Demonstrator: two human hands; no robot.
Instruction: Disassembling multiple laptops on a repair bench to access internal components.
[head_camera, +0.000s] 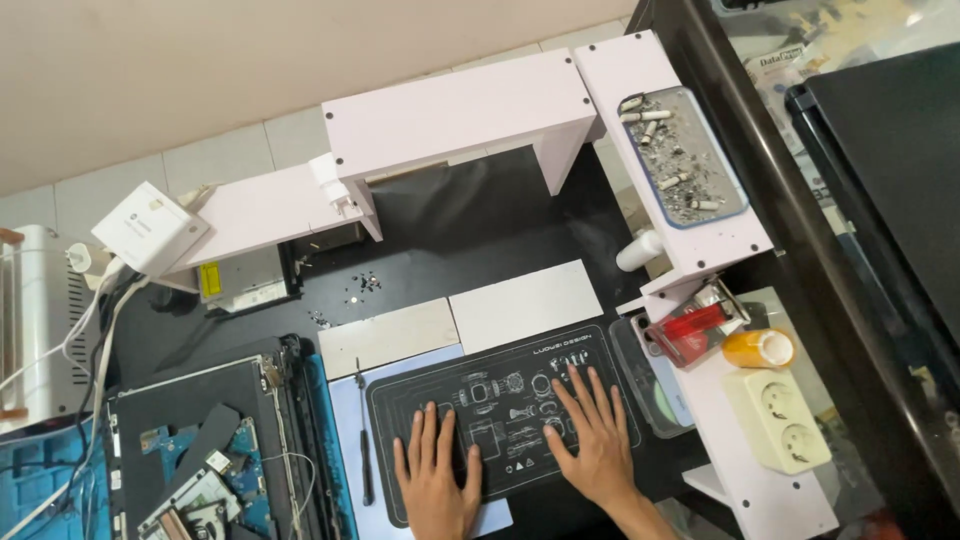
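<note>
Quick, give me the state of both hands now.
Left hand: open, flat on the black mat, holding nothing.
Right hand: open, fingers spread on the same mat, holding nothing.

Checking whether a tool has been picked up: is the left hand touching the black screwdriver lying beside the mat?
Apart. The head view shows the left hand flat on the black mat, with a strip of mat between it and the screwdriver.

A single head-worn camera looks steeply down, from fairly near, onto the black desk (470, 215).
</note>
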